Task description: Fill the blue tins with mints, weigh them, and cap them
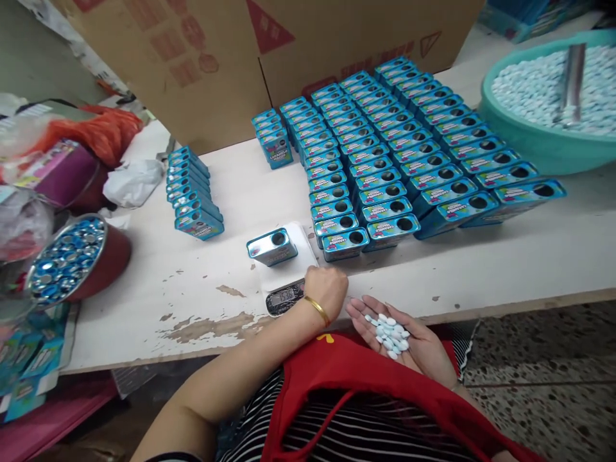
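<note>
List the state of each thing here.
Left hand: closed fist.
Right hand: open, palm up.
Small pale blue tablets: heaped in right palm.
White flat scale: on, digits showing.
Blue rectangular metal tin on it: upright, hole open.
Rows of similar tins at right: upright, holes open.
Round turquoise plastic basin: tablet-filled.
Silver metal scoop: resting in basin.
Round red-brown bowl: full of shiny blue pieces.

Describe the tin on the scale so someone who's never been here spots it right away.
A large cardboard box stands at the back of the white table. Between it and the left hand, a blue tin sits on a white digital scale. Neighbouring tins stand in rows on the table; only this one rests on the scale.
</note>
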`<action>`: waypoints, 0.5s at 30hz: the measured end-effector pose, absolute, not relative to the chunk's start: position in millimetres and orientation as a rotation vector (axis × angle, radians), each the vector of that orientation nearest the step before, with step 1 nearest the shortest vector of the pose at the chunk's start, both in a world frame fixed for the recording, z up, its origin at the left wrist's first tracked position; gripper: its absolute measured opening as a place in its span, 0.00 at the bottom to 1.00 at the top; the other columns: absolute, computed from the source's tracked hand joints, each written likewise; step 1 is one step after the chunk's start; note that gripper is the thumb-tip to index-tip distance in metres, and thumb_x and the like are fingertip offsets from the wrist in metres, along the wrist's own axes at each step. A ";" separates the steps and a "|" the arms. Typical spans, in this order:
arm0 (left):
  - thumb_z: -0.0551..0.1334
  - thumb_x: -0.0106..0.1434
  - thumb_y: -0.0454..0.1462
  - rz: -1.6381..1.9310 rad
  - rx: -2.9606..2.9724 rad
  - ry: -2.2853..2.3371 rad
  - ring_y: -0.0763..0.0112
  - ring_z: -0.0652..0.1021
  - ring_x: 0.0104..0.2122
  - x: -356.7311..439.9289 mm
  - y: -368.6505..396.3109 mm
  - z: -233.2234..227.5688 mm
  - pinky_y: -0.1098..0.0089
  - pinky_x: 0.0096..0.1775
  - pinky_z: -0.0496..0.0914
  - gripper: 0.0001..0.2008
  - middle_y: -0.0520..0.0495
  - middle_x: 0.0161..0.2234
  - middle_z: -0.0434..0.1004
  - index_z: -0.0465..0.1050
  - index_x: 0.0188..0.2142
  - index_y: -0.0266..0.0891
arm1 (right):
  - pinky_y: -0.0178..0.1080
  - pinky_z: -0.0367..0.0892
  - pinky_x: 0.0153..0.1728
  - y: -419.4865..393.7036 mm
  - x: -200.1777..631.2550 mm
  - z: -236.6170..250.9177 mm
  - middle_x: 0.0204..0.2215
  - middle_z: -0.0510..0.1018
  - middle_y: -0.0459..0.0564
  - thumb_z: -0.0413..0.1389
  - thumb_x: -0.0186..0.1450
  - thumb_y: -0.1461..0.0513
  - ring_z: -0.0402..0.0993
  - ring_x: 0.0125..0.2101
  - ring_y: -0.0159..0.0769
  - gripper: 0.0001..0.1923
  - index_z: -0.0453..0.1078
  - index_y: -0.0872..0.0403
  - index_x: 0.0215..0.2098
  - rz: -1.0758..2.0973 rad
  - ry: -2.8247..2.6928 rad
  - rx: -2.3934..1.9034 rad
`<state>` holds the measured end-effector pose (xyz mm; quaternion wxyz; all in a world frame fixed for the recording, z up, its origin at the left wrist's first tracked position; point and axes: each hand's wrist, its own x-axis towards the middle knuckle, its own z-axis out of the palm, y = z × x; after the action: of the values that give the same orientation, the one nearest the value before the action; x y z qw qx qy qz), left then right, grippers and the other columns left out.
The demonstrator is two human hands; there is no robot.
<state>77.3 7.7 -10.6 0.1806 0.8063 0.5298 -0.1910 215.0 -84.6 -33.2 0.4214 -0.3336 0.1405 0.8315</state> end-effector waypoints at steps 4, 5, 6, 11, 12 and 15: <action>0.52 0.63 0.27 -0.550 2.295 1.525 0.56 0.80 0.36 76.2 -1.6 -9.6 0.61 0.36 0.70 0.11 0.33 0.31 0.77 0.73 0.36 0.28 | 0.40 0.62 0.58 -87.3 216.7 -34.3 0.50 0.76 0.55 0.45 0.66 0.64 0.70 0.53 0.36 0.17 0.74 0.56 0.44 2.084 0.327 -0.849; 0.52 0.63 0.27 -0.553 2.300 1.534 0.57 0.80 0.36 75.0 -3.7 -9.7 0.62 0.36 0.70 0.11 0.33 0.31 0.77 0.73 0.37 0.28 | 0.40 0.61 0.58 -87.8 216.6 -34.4 0.50 0.76 0.55 0.45 0.66 0.64 0.70 0.53 0.36 0.17 0.74 0.56 0.44 2.082 0.324 -0.853; 0.52 0.63 0.27 -0.559 2.304 1.542 0.57 0.80 0.36 74.1 -5.3 -10.0 0.62 0.36 0.71 0.10 0.32 0.31 0.77 0.72 0.37 0.27 | 0.40 0.61 0.58 -88.1 216.3 -34.5 0.50 0.76 0.54 0.45 0.66 0.64 0.70 0.53 0.36 0.17 0.74 0.56 0.44 2.080 0.323 -0.858; 0.50 0.63 0.27 -0.572 2.318 1.495 0.54 0.80 0.35 77.3 -9.0 -14.7 0.59 0.35 0.71 0.11 0.32 0.30 0.77 0.71 0.35 0.27 | 0.42 0.63 0.57 -88.9 214.7 -33.0 0.49 0.77 0.54 0.45 0.66 0.64 0.69 0.54 0.36 0.17 0.74 0.56 0.44 2.069 0.346 -0.882; 0.50 0.63 0.27 -0.563 2.320 1.489 0.53 0.80 0.35 78.3 -9.8 -16.1 0.58 0.34 0.71 0.11 0.32 0.30 0.77 0.71 0.36 0.27 | 0.42 0.63 0.57 -89.1 214.6 -32.4 0.49 0.77 0.54 0.44 0.66 0.64 0.69 0.54 0.36 0.17 0.74 0.56 0.44 2.065 0.353 -0.888; 0.51 0.62 0.27 -0.509 2.355 1.461 0.54 0.80 0.32 76.0 -13.8 -15.5 0.60 0.32 0.71 0.10 0.34 0.28 0.77 0.70 0.36 0.28 | 0.41 0.63 0.57 -90.0 215.1 -30.8 0.49 0.77 0.54 0.45 0.66 0.65 0.69 0.54 0.37 0.17 0.74 0.56 0.44 2.054 0.365 -0.906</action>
<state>76.0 -13.8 -15.5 0.1611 0.8249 0.5117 -0.1782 215.1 -90.0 -30.8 0.4199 -0.3614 0.1457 0.8196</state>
